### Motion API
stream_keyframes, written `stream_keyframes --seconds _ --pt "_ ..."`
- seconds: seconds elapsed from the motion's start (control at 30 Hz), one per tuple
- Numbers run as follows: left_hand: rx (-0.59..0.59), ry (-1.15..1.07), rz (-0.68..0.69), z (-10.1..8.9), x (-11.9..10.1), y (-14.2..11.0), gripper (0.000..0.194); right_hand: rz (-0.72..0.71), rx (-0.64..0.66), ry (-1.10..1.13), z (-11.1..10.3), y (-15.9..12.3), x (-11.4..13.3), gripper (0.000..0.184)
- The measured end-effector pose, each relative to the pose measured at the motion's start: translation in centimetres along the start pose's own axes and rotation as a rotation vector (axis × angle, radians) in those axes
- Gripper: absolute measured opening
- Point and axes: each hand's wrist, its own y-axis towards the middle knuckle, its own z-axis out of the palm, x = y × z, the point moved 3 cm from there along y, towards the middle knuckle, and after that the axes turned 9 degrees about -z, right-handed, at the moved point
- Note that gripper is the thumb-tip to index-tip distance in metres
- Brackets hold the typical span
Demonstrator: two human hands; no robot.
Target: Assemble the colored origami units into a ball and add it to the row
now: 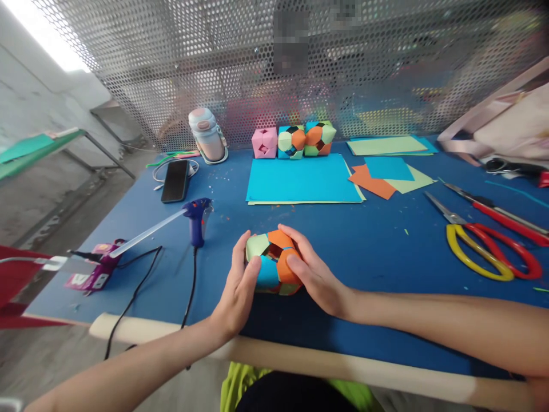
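Between my two hands is a folded paper cube (269,273) in orange, blue and pale green, with a dark opening in its upper side. My left hand (240,280) grips its left side, thumb on the blue part. From the right, my right hand (319,277) closes on the orange part, thumb in front and fingers behind. The cube is just above or on the blue table (369,257); I cannot tell which. Left of my hands, a blue glue gun (197,220) stands with a long clear glue stick in its back.
Behind lie blue paper sheets (300,178), with a pink paper cube (264,143) and two multicoloured cubes (319,138) beyond. Scissors (480,240), a red cutter (510,217) and loose paper (388,169) are right. A phone (175,181), bottle (208,137) and purple power strip (96,269) are left.
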Motion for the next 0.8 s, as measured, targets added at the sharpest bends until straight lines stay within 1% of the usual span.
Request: stream_keyframes --seconds 0.07,0.13,0.33,0.5,0.7,0.8 --pt "-0.033 -0.03 -0.014 0.3 -0.01 -0.16 0.057 0.014 -0.046 0.016 0.37 0.04 0.14 0.063" --pt "-0.047 -0.05 -0.026 0.43 0.16 -0.29 0.057 0.009 -0.056 0.017 0.58 0.04 0.18 0.06" --pt "-0.039 -0.065 -0.012 0.43 0.31 -0.67 0.058 0.034 -0.079 0.058 0.61 -0.06 0.28 0.064" --pt "-0.02 -0.081 0.011 0.53 0.41 -0.89 0.058 0.051 -0.125 0.097 0.67 -0.12 0.21 0.06" --pt "-0.035 -0.039 0.026 0.52 0.36 -0.71 0.059 0.035 -0.123 0.103 0.64 -0.21 0.07 0.058" --pt "-0.033 -0.055 0.017 0.5 0.29 -0.61 0.061 0.024 -0.128 0.101 0.57 -0.14 0.15 0.057"
